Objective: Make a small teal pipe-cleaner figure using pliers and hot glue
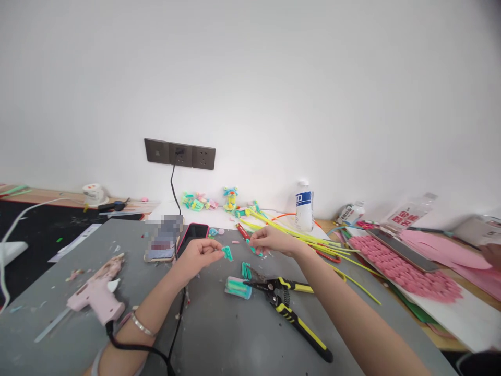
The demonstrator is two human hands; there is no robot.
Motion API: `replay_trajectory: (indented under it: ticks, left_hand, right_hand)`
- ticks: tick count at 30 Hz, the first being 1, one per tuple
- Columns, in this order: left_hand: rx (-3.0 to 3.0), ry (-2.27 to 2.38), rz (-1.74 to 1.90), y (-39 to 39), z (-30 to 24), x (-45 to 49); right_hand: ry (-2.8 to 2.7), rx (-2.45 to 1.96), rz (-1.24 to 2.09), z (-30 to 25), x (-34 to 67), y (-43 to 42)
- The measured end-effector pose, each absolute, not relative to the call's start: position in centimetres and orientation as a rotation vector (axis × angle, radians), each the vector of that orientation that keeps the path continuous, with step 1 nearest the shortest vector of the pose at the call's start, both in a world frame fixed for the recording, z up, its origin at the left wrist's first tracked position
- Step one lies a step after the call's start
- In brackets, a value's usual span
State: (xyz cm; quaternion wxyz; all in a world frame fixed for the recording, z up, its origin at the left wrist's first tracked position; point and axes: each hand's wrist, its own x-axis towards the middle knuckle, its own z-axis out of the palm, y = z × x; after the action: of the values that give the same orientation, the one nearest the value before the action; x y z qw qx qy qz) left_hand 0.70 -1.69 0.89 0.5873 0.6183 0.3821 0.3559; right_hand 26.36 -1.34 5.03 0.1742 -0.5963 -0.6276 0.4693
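Note:
My left hand is pinched on a small teal bent piece that looks like pipe cleaner. To its right, my right hand has its fingertips closed on another teal piece, partly hidden by the fingers. A red tube or marker lies just behind those fingertips. Below the hands, black and yellow pliers rest on the grey mat with their jaws towards a clear container holding teal pieces. One more teal coil lies beside the jaws.
A pink glue gun with a black cable lies at left. Two phones lie at the back. Yellow pipe cleaners fan out behind my right arm, near a bottle. Small colourful figures stand by the wall. A pink knobbly mat is at right.

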Motion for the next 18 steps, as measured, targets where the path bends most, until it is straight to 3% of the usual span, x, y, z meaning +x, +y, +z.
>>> replay_trajectory:
  ticks: [8,18]
  left_hand:
    - [1.244,0.72,0.84,-1.8,1.1,0.6]
    - [1.217,0.814,0.774,-2.2,2.1,0.8]
  right_hand:
    - [-1.406,-1.184,1.568,5.5,23.4,-4.5]
    - [-1.705,-1.424,1.24,5.0,22.1,-4.9]
